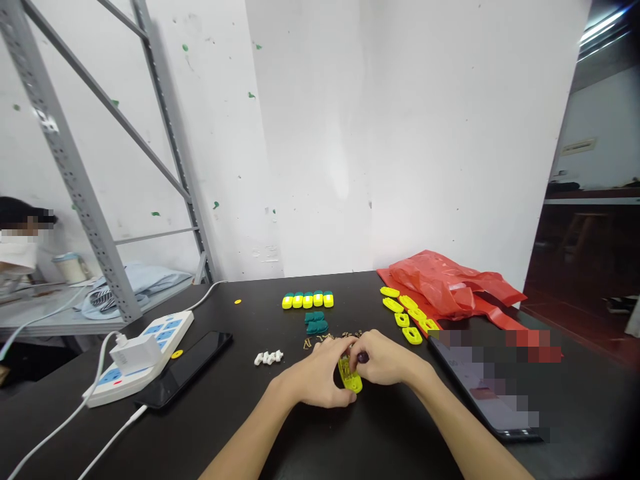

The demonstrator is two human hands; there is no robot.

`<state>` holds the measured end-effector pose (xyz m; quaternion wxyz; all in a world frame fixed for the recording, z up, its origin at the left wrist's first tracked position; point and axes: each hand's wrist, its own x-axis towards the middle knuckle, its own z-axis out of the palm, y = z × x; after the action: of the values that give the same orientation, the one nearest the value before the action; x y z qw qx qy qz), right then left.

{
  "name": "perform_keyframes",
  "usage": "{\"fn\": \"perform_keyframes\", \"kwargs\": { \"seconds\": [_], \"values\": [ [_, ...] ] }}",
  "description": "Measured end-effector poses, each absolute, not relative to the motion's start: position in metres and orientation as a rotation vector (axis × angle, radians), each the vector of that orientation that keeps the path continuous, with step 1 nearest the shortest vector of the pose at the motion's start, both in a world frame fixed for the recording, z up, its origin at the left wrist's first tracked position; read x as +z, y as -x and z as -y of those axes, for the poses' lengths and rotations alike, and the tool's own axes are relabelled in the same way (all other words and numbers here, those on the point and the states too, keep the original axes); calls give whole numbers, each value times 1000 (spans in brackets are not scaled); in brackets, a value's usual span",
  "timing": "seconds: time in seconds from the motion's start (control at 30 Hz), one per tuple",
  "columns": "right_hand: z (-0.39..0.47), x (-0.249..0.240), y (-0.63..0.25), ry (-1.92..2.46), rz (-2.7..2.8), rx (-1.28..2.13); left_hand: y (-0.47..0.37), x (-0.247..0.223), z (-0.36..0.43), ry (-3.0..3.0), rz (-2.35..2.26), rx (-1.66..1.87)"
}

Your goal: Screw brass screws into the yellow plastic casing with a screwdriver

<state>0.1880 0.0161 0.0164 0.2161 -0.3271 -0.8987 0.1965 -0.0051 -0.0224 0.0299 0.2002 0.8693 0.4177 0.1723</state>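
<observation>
Both hands meet over the black table (250,427) around one yellow plastic shell piece (350,379). My left hand (317,380) cups it from the left, fingers curled on it. My right hand (383,363) pinches its upper end from the right, with something small and dark at the fingertips. Just beyond the hands lie small brass-coloured metal bits (325,340), two teal caps (316,323) and a row of several yellow-and-green finished pieces (308,299). Small white plastic parts (269,358) lie to the left.
Several yellow shell pieces (407,313) lie beside a red plastic bag (445,283) at the right. A tablet (480,387) lies near the right forearm. A white power strip (143,353) with a charger and a black phone (183,370) lie left. A grey metal rack (75,180) and another person (20,233) are far left.
</observation>
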Motion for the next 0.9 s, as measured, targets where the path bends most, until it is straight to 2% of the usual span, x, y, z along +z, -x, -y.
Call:
{"fn": "perform_keyframes", "kwargs": {
  "seconds": [0.23,0.37,0.6,0.9],
  "values": [
    [-15,28,-187,925,2154,728,16,40,18,-2472,-1214,449],
    [-18,38,-187,873,1762,869,41,35,0,-2542,-1324,665],
    [-16,39,-188,933,1535,462,54,19,-17,-2600,-1526,685],
    [-24,24,-179,944,1701,414,45,11,-17,-2625,-1546,591]
  ]
}}
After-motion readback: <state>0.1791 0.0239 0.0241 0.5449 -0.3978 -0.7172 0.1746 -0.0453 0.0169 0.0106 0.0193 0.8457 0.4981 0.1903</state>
